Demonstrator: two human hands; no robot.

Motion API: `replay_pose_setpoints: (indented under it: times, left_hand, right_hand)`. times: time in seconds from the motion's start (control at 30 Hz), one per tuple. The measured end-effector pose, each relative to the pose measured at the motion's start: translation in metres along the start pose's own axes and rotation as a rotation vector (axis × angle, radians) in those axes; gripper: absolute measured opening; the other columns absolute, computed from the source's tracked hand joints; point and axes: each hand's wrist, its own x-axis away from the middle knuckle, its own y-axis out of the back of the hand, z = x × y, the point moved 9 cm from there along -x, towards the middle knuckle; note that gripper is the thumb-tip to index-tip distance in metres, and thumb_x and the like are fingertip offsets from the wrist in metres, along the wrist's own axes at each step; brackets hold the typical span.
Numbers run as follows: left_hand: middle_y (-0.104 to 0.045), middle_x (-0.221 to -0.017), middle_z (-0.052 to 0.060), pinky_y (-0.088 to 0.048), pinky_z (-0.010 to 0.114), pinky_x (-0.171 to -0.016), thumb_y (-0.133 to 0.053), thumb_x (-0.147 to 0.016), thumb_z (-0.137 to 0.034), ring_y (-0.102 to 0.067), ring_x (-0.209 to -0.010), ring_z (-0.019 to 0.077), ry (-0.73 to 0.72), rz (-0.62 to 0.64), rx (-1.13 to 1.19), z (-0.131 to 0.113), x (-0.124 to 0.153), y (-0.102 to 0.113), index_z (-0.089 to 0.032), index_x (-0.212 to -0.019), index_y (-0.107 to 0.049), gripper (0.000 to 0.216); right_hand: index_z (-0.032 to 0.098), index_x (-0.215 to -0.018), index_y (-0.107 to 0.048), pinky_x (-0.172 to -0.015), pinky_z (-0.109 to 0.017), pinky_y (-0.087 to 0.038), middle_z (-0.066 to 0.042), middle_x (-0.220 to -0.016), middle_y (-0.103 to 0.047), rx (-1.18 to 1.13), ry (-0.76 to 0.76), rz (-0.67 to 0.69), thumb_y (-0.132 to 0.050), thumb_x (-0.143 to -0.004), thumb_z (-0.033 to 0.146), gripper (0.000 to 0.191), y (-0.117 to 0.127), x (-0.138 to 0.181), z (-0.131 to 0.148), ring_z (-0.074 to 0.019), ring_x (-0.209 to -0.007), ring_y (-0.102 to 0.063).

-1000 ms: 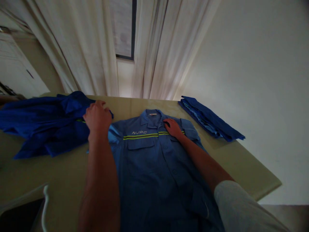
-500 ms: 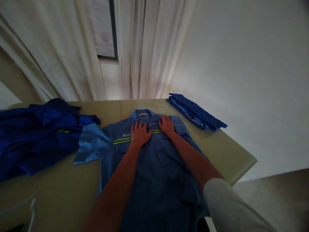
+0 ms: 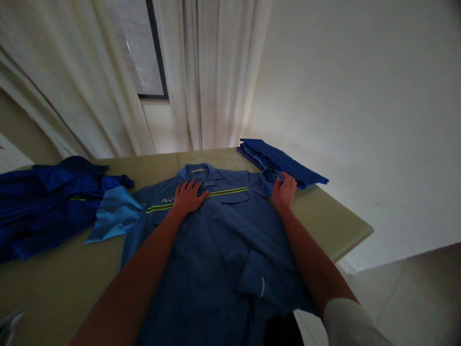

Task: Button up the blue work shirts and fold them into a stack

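Note:
A blue work shirt (image 3: 223, 240) with a yellow-green chest stripe lies face up on the table (image 3: 334, 221), collar away from me. My left hand (image 3: 188, 196) rests flat and open on its chest, just below the collar. My right hand (image 3: 284, 190) lies open on the shirt's right shoulder, fingers spread, close to a folded blue stack (image 3: 284, 163). The shirt's left sleeve (image 3: 113, 214) is spread out to the left, its paler inside showing.
A heap of loose dark blue garments (image 3: 43, 202) covers the table's left end. White curtains (image 3: 201, 72) hang behind the table. The table's right corner ends near the wall, with floor (image 3: 406, 288) below it.
My right hand slid from the shirt's centre chest out to its right shoulder. My left hand moved from the left sleeve to the chest and stayed there. The view swung right.

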Motion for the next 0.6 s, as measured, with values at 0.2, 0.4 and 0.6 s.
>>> replay_pose_setpoints:
  times: [0.2,0.4,0.6]
  left_hand:
    - [-0.032,-0.171,0.008,-0.022,0.057,-0.126,-0.029,-0.1,-0.072,-0.028,-0.157,0.0361,-0.059,0.036,-0.06,0.016,-0.017,0.001,-0.028,-0.161,-0.042,0.077]
    - [-0.034,-0.17,0.008,-0.022,0.058,-0.126,-0.032,-0.1,-0.071,-0.03,-0.157,0.0359,-0.097,0.031,-0.048,0.031,-0.045,-0.002,-0.027,-0.16,-0.044,0.075]
    - [-0.052,-0.158,0.013,-0.03,0.053,-0.123,-0.037,-0.103,-0.06,-0.045,-0.147,0.0345,-0.146,-0.114,-0.006,0.027,-0.051,0.013,-0.019,-0.145,-0.06,0.063]
  right_hand:
    - [0.018,-0.139,-0.063,-0.111,-0.043,-0.04,-0.015,-0.133,-0.068,-0.076,0.496,0.644,-0.04,-0.107,0.04,0.045,-0.045,0.029,0.059,-0.0284,-0.125,-0.058]
    - [0.012,-0.159,-0.044,-0.125,-0.043,-0.029,-0.016,-0.165,-0.041,0.073,0.344,0.863,-0.037,-0.106,0.06,0.072,-0.084,0.054,0.027,-0.0293,-0.153,-0.039]
    - [0.014,-0.161,-0.042,-0.127,-0.044,-0.026,-0.014,-0.168,-0.037,0.077,0.327,0.856,-0.034,-0.106,0.062,0.073,-0.097,0.053,0.02,-0.0283,-0.155,-0.036]
